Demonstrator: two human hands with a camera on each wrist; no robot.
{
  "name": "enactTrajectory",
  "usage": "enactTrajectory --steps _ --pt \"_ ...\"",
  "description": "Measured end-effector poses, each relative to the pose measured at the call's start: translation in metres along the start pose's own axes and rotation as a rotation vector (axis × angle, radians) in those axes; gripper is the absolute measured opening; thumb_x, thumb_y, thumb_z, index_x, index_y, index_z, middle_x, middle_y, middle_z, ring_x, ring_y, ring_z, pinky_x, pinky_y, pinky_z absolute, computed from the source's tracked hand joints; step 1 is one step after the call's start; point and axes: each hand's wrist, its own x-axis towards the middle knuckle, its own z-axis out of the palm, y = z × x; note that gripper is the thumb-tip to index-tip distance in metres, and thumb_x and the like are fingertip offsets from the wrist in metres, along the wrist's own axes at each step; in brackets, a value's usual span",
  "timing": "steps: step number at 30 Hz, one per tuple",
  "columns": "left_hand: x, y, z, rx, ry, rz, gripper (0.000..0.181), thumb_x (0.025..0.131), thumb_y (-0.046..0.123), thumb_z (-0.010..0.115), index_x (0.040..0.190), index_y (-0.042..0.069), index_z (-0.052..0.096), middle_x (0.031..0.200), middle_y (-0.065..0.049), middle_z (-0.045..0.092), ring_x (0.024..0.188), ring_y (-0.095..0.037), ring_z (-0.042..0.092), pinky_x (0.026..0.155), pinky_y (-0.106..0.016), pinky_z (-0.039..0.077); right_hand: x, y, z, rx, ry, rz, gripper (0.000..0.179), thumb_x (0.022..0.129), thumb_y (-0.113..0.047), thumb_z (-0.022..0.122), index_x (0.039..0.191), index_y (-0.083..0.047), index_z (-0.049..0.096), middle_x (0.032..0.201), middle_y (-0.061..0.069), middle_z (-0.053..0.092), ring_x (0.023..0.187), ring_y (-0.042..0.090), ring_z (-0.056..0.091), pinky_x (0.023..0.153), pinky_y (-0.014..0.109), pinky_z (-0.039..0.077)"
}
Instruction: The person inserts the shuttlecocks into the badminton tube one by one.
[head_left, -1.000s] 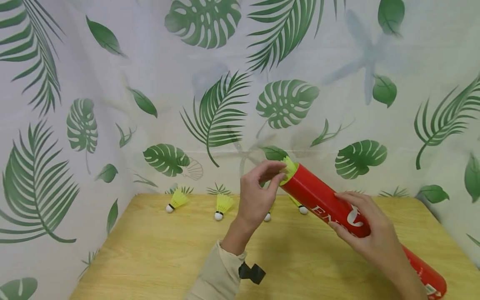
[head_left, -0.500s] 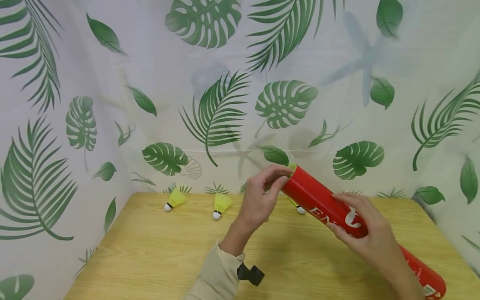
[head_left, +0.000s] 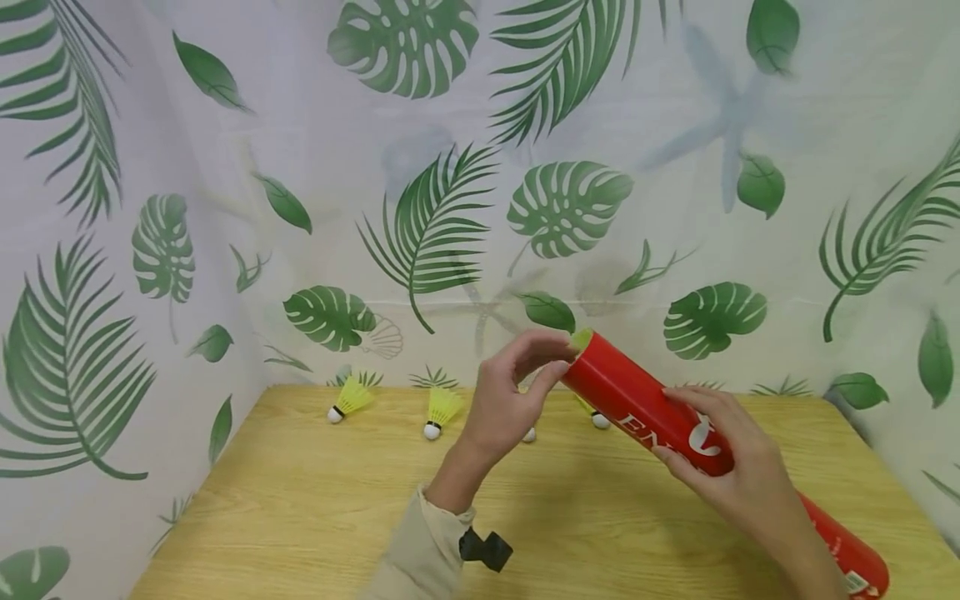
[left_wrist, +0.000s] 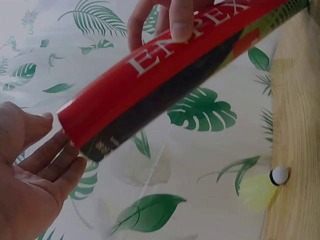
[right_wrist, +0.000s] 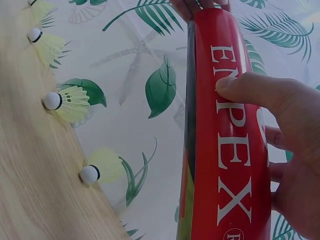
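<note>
My right hand (head_left: 742, 467) grips a red shuttlecock tube (head_left: 626, 396) lettered in white around its middle. The tube is tilted, its open mouth up and to the left. Yellow (head_left: 582, 339) shows just inside the mouth. At that end is my left hand (head_left: 506, 400), thumb and fingers extended, fingertips right by the rim. In the left wrist view those fingers (left_wrist: 55, 160) reach behind the tube's end and hold nothing. Several yellow shuttlecocks with white heads stand in a row along the table's back, one at far left (head_left: 351, 397) and another (head_left: 442, 408) beside it.
The wooden table (head_left: 337, 500) ends at a white, leaf-printed curtain (head_left: 450, 208) behind and at the sides. Partly hidden behind the tube and left hand are more shuttlecocks, one (head_left: 600, 419) under the tube. The tube's lower end (head_left: 862, 562) slants towards the front right.
The yellow shuttlecock skirt that stuck out of the tube's mouth has gone down inside it. My left hand has drawn back slightly to the left; the right hand keeps its grip.
</note>
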Motion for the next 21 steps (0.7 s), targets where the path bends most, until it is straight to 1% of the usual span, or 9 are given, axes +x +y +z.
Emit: enactTrajectory --steps 3,5,7,11,15,17,19,21 --pt "-0.005 -0.006 -0.015 0.042 0.032 0.025 0.025 0.100 0.001 0.065 0.125 0.001 0.065 0.122 -0.014 0.069 0.116 -0.023 0.067 0.104 -0.044 0.051 0.000 0.001 -0.001 0.003 0.002 0.010 0.077 0.073 -0.001 0.091 0.141 -0.019 0.060 0.132 0.004 0.061 0.112 -0.003 0.049 0.074 0.013 0.050" --pt "-0.009 -0.011 -0.028 0.084 0.048 0.025 0.025 0.099 0.000 0.065 0.124 0.000 0.065 0.122 -0.013 0.069 0.118 -0.024 0.066 0.105 -0.043 0.050 -0.001 0.001 -0.002 0.004 0.004 0.020 0.075 0.074 -0.002 0.090 0.141 -0.019 0.060 0.132 0.004 0.061 0.111 -0.003 0.049 0.075 0.014 0.049" --pt "-0.015 -0.017 -0.042 0.135 0.058 0.007 0.025 0.099 0.000 0.066 0.124 0.000 0.066 0.122 -0.011 0.069 0.118 -0.024 0.065 0.106 -0.041 0.050 -0.002 0.002 -0.003 0.001 0.003 0.033 0.075 0.075 -0.002 0.090 0.141 -0.019 0.060 0.133 0.004 0.061 0.112 -0.005 0.048 0.074 0.013 0.049" --pt "-0.026 -0.032 -0.070 0.246 0.061 -0.022 0.026 0.097 -0.001 0.068 0.123 0.002 0.068 0.121 -0.009 0.070 0.118 -0.024 0.065 0.105 -0.044 0.050 -0.003 0.003 -0.006 -0.006 0.003 0.051 0.074 0.075 -0.003 0.090 0.141 -0.017 0.059 0.134 0.006 0.060 0.113 -0.008 0.046 0.074 0.012 0.048" --pt "-0.032 -0.047 -0.098 0.347 0.055 -0.067 0.028 0.096 -0.002 0.069 0.123 0.006 0.069 0.121 -0.011 0.070 0.117 -0.025 0.066 0.104 -0.046 0.051 -0.004 0.004 -0.009 -0.016 0.009 0.051 0.075 0.075 -0.003 0.090 0.142 -0.016 0.058 0.134 0.007 0.060 0.113 -0.008 0.045 0.074 0.011 0.047" --pt "-0.035 -0.054 -0.112 0.401 0.053 -0.106 0.027 0.096 -0.003 0.069 0.121 0.006 0.070 0.121 -0.010 0.070 0.116 -0.025 0.065 0.104 -0.045 0.051 -0.004 0.004 -0.010 -0.022 0.012 0.051 0.076 0.075 -0.004 0.090 0.142 -0.016 0.058 0.134 0.007 0.060 0.114 -0.008 0.044 0.075 0.010 0.046" --pt "-0.038 -0.062 -0.126 0.454 0.047 -0.136 0.026 0.095 -0.004 0.069 0.120 0.005 0.070 0.122 -0.011 0.070 0.117 -0.027 0.065 0.103 -0.047 0.051 -0.004 0.004 -0.012 -0.026 0.015 0.054 0.076 0.075 -0.004 0.090 0.142 -0.017 0.058 0.133 0.007 0.060 0.113 -0.009 0.044 0.075 0.010 0.046" --pt "-0.042 -0.069 -0.141 0.509 0.041 -0.178 0.025 0.095 -0.005 0.069 0.118 0.004 0.070 0.122 -0.011 0.070 0.119 -0.029 0.064 0.103 -0.049 0.050 -0.004 0.004 -0.013 -0.023 0.018 0.056 0.076 0.075 -0.004 0.090 0.143 -0.017 0.058 0.134 0.006 0.060 0.113 -0.008 0.045 0.075 0.009 0.046"
